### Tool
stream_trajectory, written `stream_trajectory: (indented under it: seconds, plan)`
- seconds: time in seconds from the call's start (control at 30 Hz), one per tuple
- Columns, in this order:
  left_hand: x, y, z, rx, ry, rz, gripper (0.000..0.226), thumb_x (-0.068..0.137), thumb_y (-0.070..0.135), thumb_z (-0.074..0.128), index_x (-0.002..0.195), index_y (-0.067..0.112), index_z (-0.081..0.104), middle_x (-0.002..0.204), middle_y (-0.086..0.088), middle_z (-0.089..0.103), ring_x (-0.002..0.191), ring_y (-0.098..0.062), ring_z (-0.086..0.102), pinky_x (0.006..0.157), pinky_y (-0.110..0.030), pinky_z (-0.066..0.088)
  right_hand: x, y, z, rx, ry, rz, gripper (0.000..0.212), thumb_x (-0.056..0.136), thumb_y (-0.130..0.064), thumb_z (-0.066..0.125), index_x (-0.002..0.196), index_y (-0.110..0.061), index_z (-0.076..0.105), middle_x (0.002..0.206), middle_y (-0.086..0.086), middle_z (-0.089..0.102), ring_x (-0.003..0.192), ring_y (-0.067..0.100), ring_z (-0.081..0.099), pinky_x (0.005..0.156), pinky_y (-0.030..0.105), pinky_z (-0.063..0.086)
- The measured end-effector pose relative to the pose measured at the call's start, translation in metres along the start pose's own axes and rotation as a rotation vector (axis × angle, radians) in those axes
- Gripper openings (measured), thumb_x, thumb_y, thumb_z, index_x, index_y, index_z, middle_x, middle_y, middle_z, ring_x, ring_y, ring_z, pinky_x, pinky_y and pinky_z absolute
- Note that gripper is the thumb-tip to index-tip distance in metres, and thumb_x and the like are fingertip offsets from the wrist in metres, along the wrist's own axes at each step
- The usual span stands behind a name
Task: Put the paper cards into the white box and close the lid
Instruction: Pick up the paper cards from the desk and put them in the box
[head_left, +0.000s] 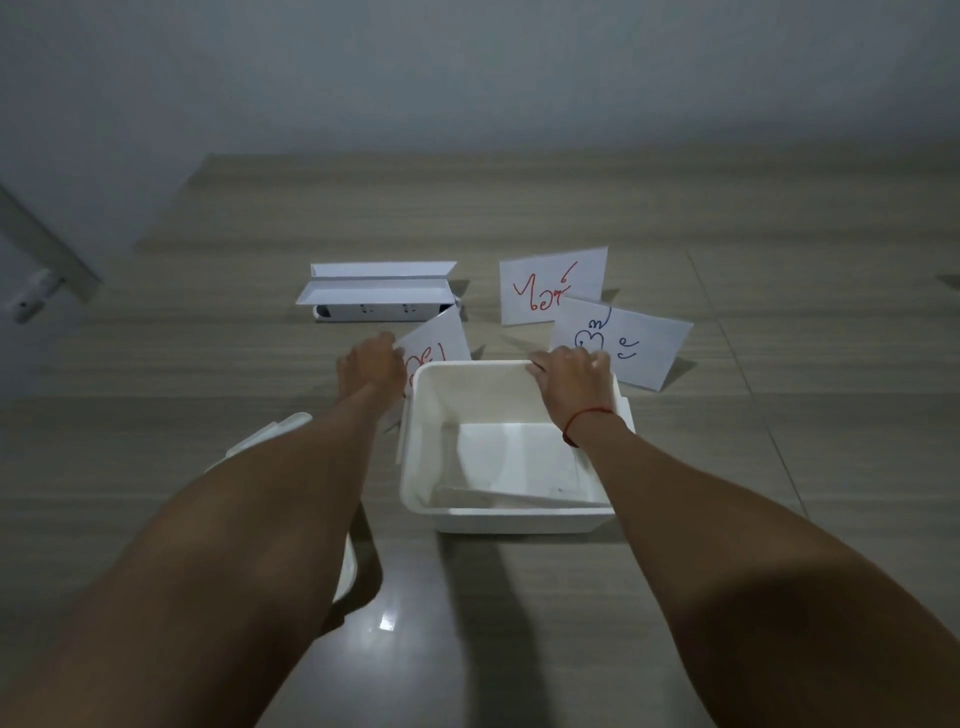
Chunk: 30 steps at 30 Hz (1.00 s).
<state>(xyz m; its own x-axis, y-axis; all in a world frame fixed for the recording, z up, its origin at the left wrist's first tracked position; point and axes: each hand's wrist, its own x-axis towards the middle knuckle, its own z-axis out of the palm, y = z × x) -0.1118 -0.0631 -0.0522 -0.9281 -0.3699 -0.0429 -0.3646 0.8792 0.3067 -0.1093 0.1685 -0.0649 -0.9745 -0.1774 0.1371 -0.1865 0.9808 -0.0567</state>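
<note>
The open white box (421, 467) stands on the floor in front of me, with a white paper card (514, 462) lying flat inside it. My left hand (371, 364) grips the edge of a red-lettered card (436, 345) just beyond the box's far left corner. My right hand (571, 379) rests on the box's far rim, fingers curled over it. A second red-lettered card (553, 291) and a blue-lettered card (623, 343) stand further back on the right. The white lid (270, 436) lies left of the box, mostly hidden under my left forearm.
A white power strip (374, 312) with folded white paper (379, 283) on top lies at the back, left of the cards. The floor is wood-patterned tile. A wall rises behind and a door frame (47, 244) stands at the far left.
</note>
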Motion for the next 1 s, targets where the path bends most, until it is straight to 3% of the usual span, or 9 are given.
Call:
stream_trajectory:
  seconds: [0.13, 0.27, 0.37, 0.47, 0.6, 0.7, 0.83, 1.0]
  plan:
    - [0.0, -0.006, 0.008, -0.111, -0.087, -0.035, 0.026, 0.096, 0.022, 0.042, 0.11, 0.009, 0.059, 0.116, -0.02, 0.063, 0.106, -0.037, 0.059, 0.089, -0.04, 0.047, 0.005, -0.002, 0.003, 0.013, 0.018, 0.012, 0.028, 0.1, -0.036, 0.039, 0.107, -0.025, 0.064, 0.095, 0.004, 0.067, 0.091, 0.027, 0.059, 0.086, 0.038, 0.037]
    - [-0.001, -0.007, 0.009, -0.103, -0.067, -0.041, 0.018, 0.094, 0.019, 0.045, 0.104, 0.01, 0.058, 0.11, -0.017, 0.065, 0.098, -0.035, 0.061, 0.081, -0.038, 0.047, 0.004, -0.002, 0.0, 0.04, -0.007, 0.008, 0.031, 0.101, -0.035, 0.036, 0.114, -0.023, 0.061, 0.103, 0.005, 0.067, 0.099, 0.027, 0.058, 0.092, 0.039, 0.036]
    - [-0.008, -0.004, -0.004, -0.061, 0.054, -0.003, 0.013, 0.09, 0.018, 0.048, 0.097, 0.011, 0.057, 0.099, -0.011, 0.068, 0.086, -0.031, 0.063, 0.077, -0.036, 0.05, 0.001, 0.003, -0.004, 0.079, -0.058, 0.045, 0.03, 0.1, -0.032, 0.039, 0.122, -0.021, 0.056, 0.118, 0.005, 0.064, 0.113, 0.026, 0.054, 0.102, 0.041, 0.031]
    - [-0.011, 0.002, -0.027, 0.007, 0.202, 0.086, 0.014, 0.091, 0.018, 0.046, 0.098, 0.009, 0.054, 0.099, -0.013, 0.067, 0.09, -0.033, 0.065, 0.079, -0.042, 0.053, -0.01, 0.009, -0.013, 0.124, -0.126, 0.127, 0.036, 0.097, -0.026, 0.047, 0.132, -0.02, 0.048, 0.138, 0.005, 0.05, 0.13, 0.024, 0.042, 0.111, 0.044, 0.023]
    - [-0.02, 0.013, -0.059, 0.006, 0.448, 0.233, 0.023, 0.095, 0.018, 0.038, 0.1, 0.005, 0.056, 0.101, -0.017, 0.066, 0.095, -0.036, 0.061, 0.081, -0.044, 0.044, -0.034, 0.015, -0.03, 0.145, -0.187, 0.245, 0.049, 0.096, -0.025, 0.049, 0.142, -0.019, 0.034, 0.155, 0.009, 0.027, 0.142, 0.025, 0.027, 0.116, 0.046, 0.017]
    - [-0.033, 0.022, -0.071, -0.038, 0.559, 0.399, 0.027, 0.098, 0.019, 0.032, 0.098, 0.005, 0.055, 0.096, -0.017, 0.064, 0.088, -0.034, 0.058, 0.074, -0.034, 0.034, -0.052, 0.019, -0.041, 0.171, -0.206, 0.366, 0.054, 0.096, -0.023, 0.049, 0.145, -0.017, 0.028, 0.158, 0.01, 0.02, 0.145, 0.026, 0.022, 0.118, 0.047, 0.017]
    - [-0.052, 0.039, -0.074, -0.144, 0.483, 0.567, 0.031, 0.101, 0.025, 0.029, 0.096, 0.008, 0.054, 0.089, -0.014, 0.063, 0.082, -0.031, 0.057, 0.077, -0.037, 0.042, -0.067, 0.026, -0.047, 0.353, -0.238, 0.587, 0.05, 0.094, -0.013, 0.048, 0.141, -0.007, 0.032, 0.149, 0.016, 0.033, 0.135, 0.035, 0.036, 0.109, 0.046, 0.033]
    - [-0.085, 0.037, -0.038, -0.102, 0.318, 0.677, 0.029, 0.101, 0.028, 0.03, 0.093, 0.012, 0.052, 0.08, -0.002, 0.053, 0.072, -0.021, 0.048, 0.078, -0.037, 0.043, -0.08, 0.03, -0.045, 0.559, -0.27, 0.662, 0.033, 0.094, -0.009, 0.046, 0.125, 0.001, 0.05, 0.132, 0.023, 0.054, 0.121, 0.038, 0.052, 0.097, 0.038, 0.045]
